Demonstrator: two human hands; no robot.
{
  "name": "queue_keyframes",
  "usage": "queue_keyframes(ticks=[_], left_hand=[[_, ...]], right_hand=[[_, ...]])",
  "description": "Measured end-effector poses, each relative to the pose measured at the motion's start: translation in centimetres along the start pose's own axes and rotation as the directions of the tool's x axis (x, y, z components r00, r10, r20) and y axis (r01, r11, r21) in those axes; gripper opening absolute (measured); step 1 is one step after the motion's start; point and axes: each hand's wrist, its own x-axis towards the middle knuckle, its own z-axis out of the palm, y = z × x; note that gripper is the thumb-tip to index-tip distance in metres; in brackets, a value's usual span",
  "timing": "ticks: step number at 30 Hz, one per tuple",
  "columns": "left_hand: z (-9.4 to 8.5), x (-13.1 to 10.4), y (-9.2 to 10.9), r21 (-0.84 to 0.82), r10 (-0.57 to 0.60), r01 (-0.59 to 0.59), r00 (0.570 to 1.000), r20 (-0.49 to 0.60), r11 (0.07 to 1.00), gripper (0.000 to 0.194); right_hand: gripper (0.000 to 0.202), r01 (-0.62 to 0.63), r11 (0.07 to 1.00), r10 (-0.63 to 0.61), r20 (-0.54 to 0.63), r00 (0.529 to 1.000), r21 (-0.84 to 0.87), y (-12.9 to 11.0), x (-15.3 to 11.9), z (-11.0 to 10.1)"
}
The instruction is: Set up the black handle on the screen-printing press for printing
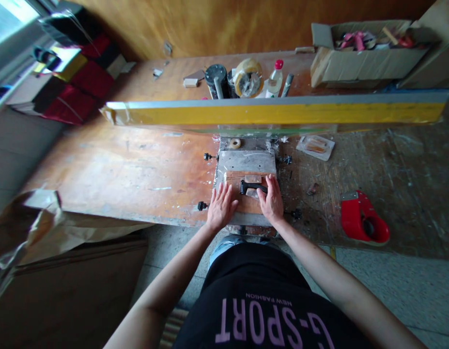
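Note:
My left hand (221, 206) lies flat, fingers spread, on the left edge of a brown board (235, 206) set on a grey metal plate (248, 161). On this board is a black razor-shaped tool (249, 187), its wide head to the left and its handle to the right. My right hand (272, 202) is at the handle's right end, thumb and fingers closed about it. Small pale pieces (253, 179) lie beside the handle. Part of the handle's end is hidden by my fingers.
A long yellow-and-grey beam (275, 114) spans the space above the bench. Black knobs (202, 206) jut from the plate's sides. To the right are a red tape dispenser (364, 220) and a clear packet (315, 147); a bottle (274, 81) and cardboard box (369, 65) stand behind.

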Motion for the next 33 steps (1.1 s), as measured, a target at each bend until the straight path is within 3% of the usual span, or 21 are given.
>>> queue_keyframes(ticks=[5, 14, 33], left_hand=[[1.8, 0.2, 1.2, 0.041, -0.027, 0.027, 1.000, 0.003, 0.999, 0.064], [1.0, 0.4, 0.7, 0.063, -0.024, 0.019, 0.997, 0.076, 0.998, 0.064], [1.1, 0.4, 0.2, 0.037, 0.031, -0.034, 0.997, 0.073, 0.999, 0.065]], right_hand=[[0.063, 0.012, 1.000, -0.012, 0.008, 1.000, -0.018, -0.2, -0.1, -0.1], [0.069, 0.038, 0.997, -0.035, 0.049, 0.998, -0.061, -0.4, -0.3, 0.1], [0.082, 0.064, 0.998, -0.064, 0.049, 0.997, -0.007, -0.6, -0.7, -0.2]])
